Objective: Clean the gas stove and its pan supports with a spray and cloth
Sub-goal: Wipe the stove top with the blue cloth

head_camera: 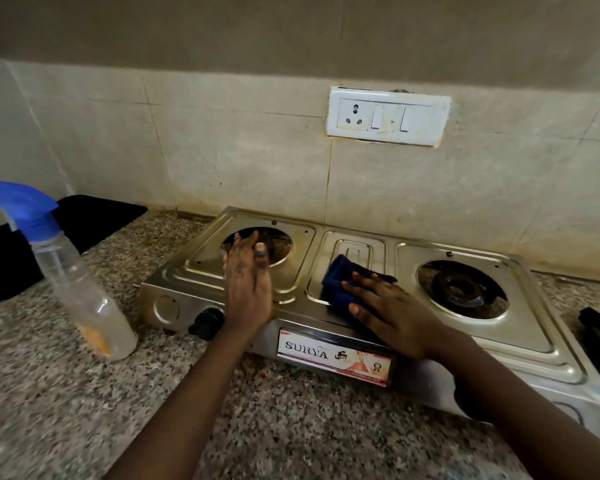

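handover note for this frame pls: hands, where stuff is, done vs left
Left hand: open, resting on the stove top by the left burner opening.
Right hand: flat, pressing the blue cloth on the stove's centre panel.
Spray bottle: upright on the counter, left of the stove.
Done: pan supports are off both burners.
Left: wipe the rest of the top; pan supports not in clear view.

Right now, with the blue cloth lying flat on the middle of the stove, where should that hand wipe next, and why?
Probably slide the blue cloth under the right hand rightward toward the right burner. That hand already presses it flat on the stove centre panel, and the left hand covers the left side.
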